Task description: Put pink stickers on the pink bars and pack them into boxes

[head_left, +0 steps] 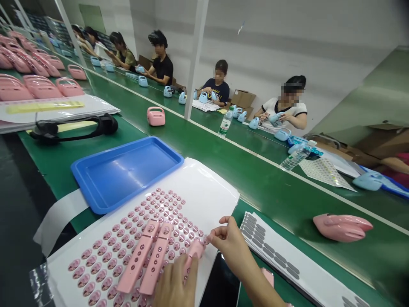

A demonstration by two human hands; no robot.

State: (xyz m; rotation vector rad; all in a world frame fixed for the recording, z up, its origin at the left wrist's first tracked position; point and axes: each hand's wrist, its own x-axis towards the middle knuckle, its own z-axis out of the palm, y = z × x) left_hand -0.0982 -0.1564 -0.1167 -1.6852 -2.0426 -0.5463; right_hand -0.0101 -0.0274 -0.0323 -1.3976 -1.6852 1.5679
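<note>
My left hand [175, 283] is closed round a long pink plastic strip [194, 251] at the bottom middle of the head view. My right hand [228, 241] pinches at the top end of that strip with thumb and fingers together. Two more pink strips [147, 256] lie side by side on a white sheet [204, 192] covered with several round pink stickers [111, 251]. What the right fingers pinch is too small to name.
A blue tray [126, 172] sits past the sheet. A white strip of grey oval pads [275, 253] lies to the right, a pink casing [341, 227] on the green belt [255, 175]. Black headphones [73, 128], pink cases at left, several seated people opposite.
</note>
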